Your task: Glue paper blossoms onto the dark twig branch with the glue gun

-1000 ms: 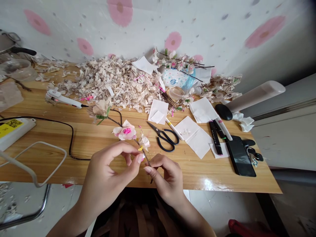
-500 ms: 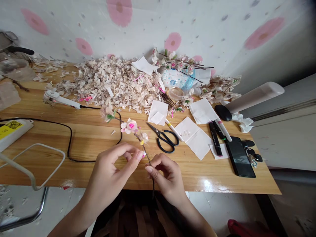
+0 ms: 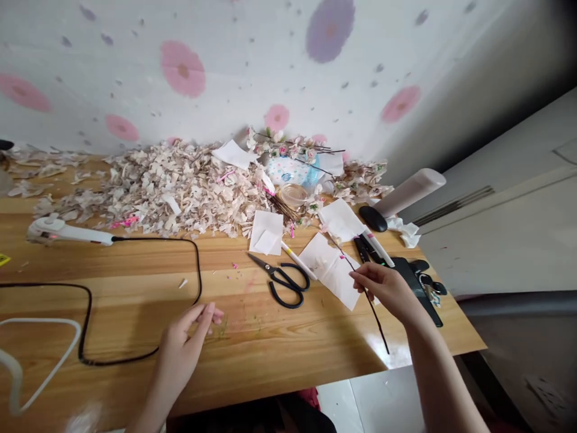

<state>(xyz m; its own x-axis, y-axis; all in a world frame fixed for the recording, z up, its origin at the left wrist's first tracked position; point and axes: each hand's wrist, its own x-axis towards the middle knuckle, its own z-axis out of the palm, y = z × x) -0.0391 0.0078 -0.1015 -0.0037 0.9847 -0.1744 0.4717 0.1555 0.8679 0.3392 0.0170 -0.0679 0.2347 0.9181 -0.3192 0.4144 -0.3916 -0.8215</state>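
Observation:
My right hand [image 3: 383,287] pinches a thin dark flower stem [image 3: 376,316] over the right part of the wooden table [image 3: 135,282]. The stem runs up over the white paper squares [image 3: 331,267] toward the pile of finished paper flowers [image 3: 360,177]; its blooms are hard to pick out there. My left hand [image 3: 187,343] rests near the table's front edge with fingers stretched out and nothing in it. Black scissors [image 3: 282,279] lie between the two hands.
A big heap of paper scraps [image 3: 171,189] fills the back of the table. A white glue gun [image 3: 67,231] with a black cord [image 3: 135,300] lies at left. Markers [image 3: 372,246], a black phone [image 3: 412,279] and keys [image 3: 433,291] sit at right, beside a white lamp [image 3: 408,192].
My left hand let go of the flower stem and dropped to the table. My right hand carried the stem off to the right, toward the flower pile. My view swung right and up.

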